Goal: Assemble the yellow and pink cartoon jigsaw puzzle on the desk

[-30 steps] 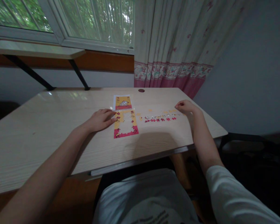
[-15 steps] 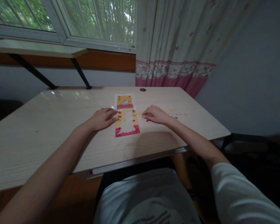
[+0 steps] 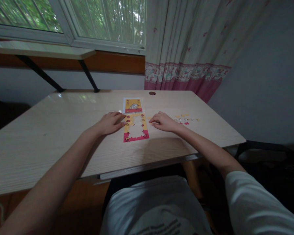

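A jigsaw puzzle (image 3: 136, 137) lies flat on the table, its yellow and pink-red border joined around a pale middle with gaps. At its left edge rests my left hand (image 3: 112, 123), fingers stretched and thumb apart, fingertips touching the border. Just right of the puzzle, my right hand (image 3: 163, 122) is bent into a pinch; a small puzzle piece seems to be at its fingertips, mostly hidden. Loose puzzle pieces (image 3: 186, 123) in yellow, white and red are spread beyond the right wrist. Behind the puzzle sits a picture card (image 3: 133, 105) with a white animal on yellow and red.
The wooden table (image 3: 63, 130) has a round cable hole (image 3: 152, 93) at its back. A raised shelf (image 3: 44, 50) on black supports stands at the back left. A curtain (image 3: 186, 52) hangs behind, and a dark chair (image 3: 262, 145) is at the right.
My right hand has moved slightly left, closer to the puzzle's right edge, and now covers small pieces that showed beneath it. My left hand stays at the border. The view has shifted slightly.
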Action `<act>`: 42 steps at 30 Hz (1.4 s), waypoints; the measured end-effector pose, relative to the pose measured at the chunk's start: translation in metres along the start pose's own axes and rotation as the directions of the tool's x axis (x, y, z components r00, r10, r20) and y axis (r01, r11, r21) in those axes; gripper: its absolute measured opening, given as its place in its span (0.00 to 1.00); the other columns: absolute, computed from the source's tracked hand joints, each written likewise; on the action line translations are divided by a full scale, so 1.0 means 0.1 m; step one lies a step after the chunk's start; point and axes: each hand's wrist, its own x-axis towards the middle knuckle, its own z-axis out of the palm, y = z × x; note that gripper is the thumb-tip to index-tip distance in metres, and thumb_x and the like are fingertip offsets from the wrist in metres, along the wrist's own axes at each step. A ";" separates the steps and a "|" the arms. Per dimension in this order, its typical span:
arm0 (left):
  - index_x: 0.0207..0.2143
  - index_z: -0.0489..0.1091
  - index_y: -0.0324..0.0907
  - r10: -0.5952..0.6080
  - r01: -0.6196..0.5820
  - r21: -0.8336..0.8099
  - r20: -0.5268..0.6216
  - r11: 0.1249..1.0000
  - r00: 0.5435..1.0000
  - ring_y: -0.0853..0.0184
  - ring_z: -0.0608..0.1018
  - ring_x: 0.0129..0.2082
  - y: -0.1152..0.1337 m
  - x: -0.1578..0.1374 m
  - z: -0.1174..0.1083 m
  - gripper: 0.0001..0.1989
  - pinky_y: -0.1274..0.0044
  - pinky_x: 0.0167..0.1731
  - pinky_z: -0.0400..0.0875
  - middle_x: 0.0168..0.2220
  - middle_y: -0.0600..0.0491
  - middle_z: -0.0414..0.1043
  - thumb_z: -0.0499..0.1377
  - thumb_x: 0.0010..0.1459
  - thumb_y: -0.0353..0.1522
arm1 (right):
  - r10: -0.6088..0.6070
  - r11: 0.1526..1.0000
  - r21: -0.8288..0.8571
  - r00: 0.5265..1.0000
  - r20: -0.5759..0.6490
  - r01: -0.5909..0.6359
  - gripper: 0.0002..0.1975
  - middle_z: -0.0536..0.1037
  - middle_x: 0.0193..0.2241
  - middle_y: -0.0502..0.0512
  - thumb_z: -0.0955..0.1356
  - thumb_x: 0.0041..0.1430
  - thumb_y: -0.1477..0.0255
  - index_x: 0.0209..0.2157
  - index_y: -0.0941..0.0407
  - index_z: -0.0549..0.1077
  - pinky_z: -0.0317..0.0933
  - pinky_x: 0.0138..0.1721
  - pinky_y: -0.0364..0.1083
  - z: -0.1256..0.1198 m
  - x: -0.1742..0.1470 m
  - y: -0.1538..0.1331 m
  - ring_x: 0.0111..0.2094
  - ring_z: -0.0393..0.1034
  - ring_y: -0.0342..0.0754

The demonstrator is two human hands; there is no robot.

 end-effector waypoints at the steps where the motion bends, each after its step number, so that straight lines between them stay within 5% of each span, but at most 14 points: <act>1: 0.61 0.67 0.37 0.001 -0.001 0.005 0.003 1.000 1.000 0.46 0.70 0.59 0.00 0.00 0.00 0.39 0.57 0.57 0.65 0.59 0.36 0.67 0.40 0.63 0.56 | -0.002 1.000 0.003 1.000 -0.003 0.002 0.12 0.82 0.41 0.58 0.67 0.61 0.76 0.43 0.56 0.81 0.58 0.50 0.50 0.00 0.00 0.00 0.44 0.73 0.50; 7: 0.61 0.67 0.36 0.015 -0.015 0.005 -0.001 1.000 1.000 0.46 0.70 0.58 0.00 0.01 0.00 0.39 0.57 0.57 0.64 0.59 0.35 0.67 0.41 0.64 0.55 | -0.008 1.000 0.023 1.000 -0.020 0.008 0.13 0.83 0.40 0.58 0.66 0.60 0.79 0.42 0.56 0.81 0.59 0.50 0.50 0.00 0.00 0.00 0.43 0.73 0.51; 17: 0.60 0.68 0.38 0.014 -0.014 -0.017 -0.017 1.000 1.000 0.45 0.71 0.58 -0.01 0.00 0.01 0.37 0.56 0.55 0.65 0.59 0.37 0.68 0.42 0.63 0.54 | 0.032 0.999 0.015 0.999 -0.009 -0.032 0.09 0.83 0.39 0.58 0.70 0.62 0.69 0.41 0.56 0.82 0.58 0.49 0.50 -0.06 0.04 0.04 0.43 0.73 0.51; 22: 0.59 0.68 0.41 0.015 -0.016 -0.021 -0.013 1.000 1.000 0.46 0.70 0.58 -0.02 0.00 0.00 0.36 0.57 0.57 0.64 0.59 0.40 0.69 0.42 0.63 0.54 | 0.142 0.984 0.122 0.984 -0.105 -0.129 0.12 0.82 0.39 0.59 0.68 0.63 0.69 0.44 0.57 0.81 0.61 0.44 0.48 -0.31 -0.02 0.24 0.39 0.72 0.49; 27: 0.61 0.67 0.40 0.007 -0.007 -0.002 0.013 1.000 1.000 0.47 0.69 0.59 -0.04 0.01 0.02 0.38 0.57 0.57 0.64 0.60 0.38 0.67 0.41 0.63 0.55 | 0.299 0.942 0.172 0.953 -0.041 -0.288 0.15 0.82 0.36 0.58 0.67 0.61 0.65 0.41 0.58 0.82 0.61 0.37 0.46 -0.66 -0.26 0.68 0.33 0.69 0.48; 35: 0.61 0.66 0.40 0.002 -0.002 0.005 0.016 1.000 1.000 0.46 0.69 0.60 -0.03 0.00 0.01 0.37 0.56 0.57 0.64 0.61 0.38 0.66 0.41 0.63 0.54 | 0.552 0.826 0.172 0.832 -0.050 -0.537 0.16 0.81 0.31 0.59 0.70 0.52 0.59 0.33 0.58 0.81 0.62 0.34 0.46 -1.02 -0.91 1.27 0.31 0.70 0.48; 42: 0.60 0.67 0.39 0.019 -0.019 -0.009 0.004 1.000 1.000 0.47 0.69 0.59 0.00 0.00 -0.01 0.36 0.59 0.58 0.63 0.60 0.39 0.68 0.41 0.63 0.53 | 0.757 0.640 0.366 0.636 -0.152 -0.675 0.20 0.76 0.24 0.56 0.72 0.48 0.55 0.31 0.59 0.78 0.57 0.28 0.45 -0.95 -1.41 1.37 0.26 0.64 0.45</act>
